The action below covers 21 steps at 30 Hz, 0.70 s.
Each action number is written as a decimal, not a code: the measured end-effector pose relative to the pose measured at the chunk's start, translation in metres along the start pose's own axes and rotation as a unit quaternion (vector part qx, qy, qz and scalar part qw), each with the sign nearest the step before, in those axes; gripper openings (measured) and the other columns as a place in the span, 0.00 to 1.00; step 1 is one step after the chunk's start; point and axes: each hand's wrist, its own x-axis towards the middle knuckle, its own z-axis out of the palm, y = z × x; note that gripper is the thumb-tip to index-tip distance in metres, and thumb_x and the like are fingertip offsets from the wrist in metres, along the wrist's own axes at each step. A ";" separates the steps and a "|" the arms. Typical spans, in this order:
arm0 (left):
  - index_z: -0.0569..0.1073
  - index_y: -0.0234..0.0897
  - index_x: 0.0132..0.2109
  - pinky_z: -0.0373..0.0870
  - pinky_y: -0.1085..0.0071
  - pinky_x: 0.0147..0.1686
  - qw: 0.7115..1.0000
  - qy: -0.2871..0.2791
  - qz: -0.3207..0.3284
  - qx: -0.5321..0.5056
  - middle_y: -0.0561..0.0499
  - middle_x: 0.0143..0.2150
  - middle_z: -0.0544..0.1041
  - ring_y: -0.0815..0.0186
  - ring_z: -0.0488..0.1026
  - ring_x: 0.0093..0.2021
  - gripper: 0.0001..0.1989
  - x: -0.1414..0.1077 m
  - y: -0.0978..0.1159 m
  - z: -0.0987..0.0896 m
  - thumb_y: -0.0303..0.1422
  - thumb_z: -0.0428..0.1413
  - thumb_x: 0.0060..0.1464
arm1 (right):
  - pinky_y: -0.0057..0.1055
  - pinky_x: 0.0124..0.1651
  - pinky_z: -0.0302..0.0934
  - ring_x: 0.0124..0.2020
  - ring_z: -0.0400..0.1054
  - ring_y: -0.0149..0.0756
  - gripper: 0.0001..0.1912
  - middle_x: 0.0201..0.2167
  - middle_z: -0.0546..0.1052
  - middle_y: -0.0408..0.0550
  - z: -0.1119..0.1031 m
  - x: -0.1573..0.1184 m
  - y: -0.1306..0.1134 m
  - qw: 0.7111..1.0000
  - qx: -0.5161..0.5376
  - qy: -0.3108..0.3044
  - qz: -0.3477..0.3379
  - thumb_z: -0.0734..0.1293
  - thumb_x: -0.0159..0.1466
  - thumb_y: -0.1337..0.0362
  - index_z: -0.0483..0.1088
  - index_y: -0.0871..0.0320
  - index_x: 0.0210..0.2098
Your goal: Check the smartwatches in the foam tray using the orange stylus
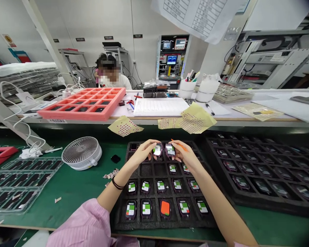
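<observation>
My left hand (148, 150) is closed on a smartwatch (157, 150) with a lit screen, held above the far part of a black foam tray (123, 223). Beside it, my right hand (181, 151) grips a second smartwatch (170, 149); a thin orange tool (179, 145) also sits in that hand, its kind unclear. Below my hands, several watches with green and white screens rest in the tray's compartments. One watch (165, 208) in the nearest row shows a mostly orange screen. Part of the tray's far row is hidden behind my hands.
To the right lies another dark tray (247, 202) of watches. A white fan (82, 153) and clear trays (23, 181) of dark parts stand left. Above, a shelf carries a pink foam tray (108, 113) and papers (159, 107). A person (113, 77) sits beyond.
</observation>
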 end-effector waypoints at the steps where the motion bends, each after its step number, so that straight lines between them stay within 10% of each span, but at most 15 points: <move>1: 0.72 0.35 0.49 0.60 0.79 0.18 1.000 -0.002 -0.002 -0.002 0.53 0.29 0.72 0.73 0.71 0.23 0.18 0.000 0.000 0.001 0.43 0.53 0.57 | 0.22 0.15 0.45 0.18 0.66 0.29 0.16 0.22 0.72 0.42 0.000 -0.001 -0.002 1.000 0.010 -0.005 0.001 0.69 0.57 0.52 0.71 0.58 0.37; 21: 0.68 0.36 0.52 0.60 0.79 0.19 0.999 -0.016 0.026 0.009 0.50 0.37 0.72 0.72 0.71 0.26 0.22 -0.003 0.004 0.004 0.46 0.54 0.56 | 0.22 0.16 0.51 0.23 0.68 0.28 0.18 0.33 0.71 0.45 0.003 -0.008 -0.010 0.998 -0.006 -0.067 -0.009 0.71 0.56 0.56 0.69 0.55 0.43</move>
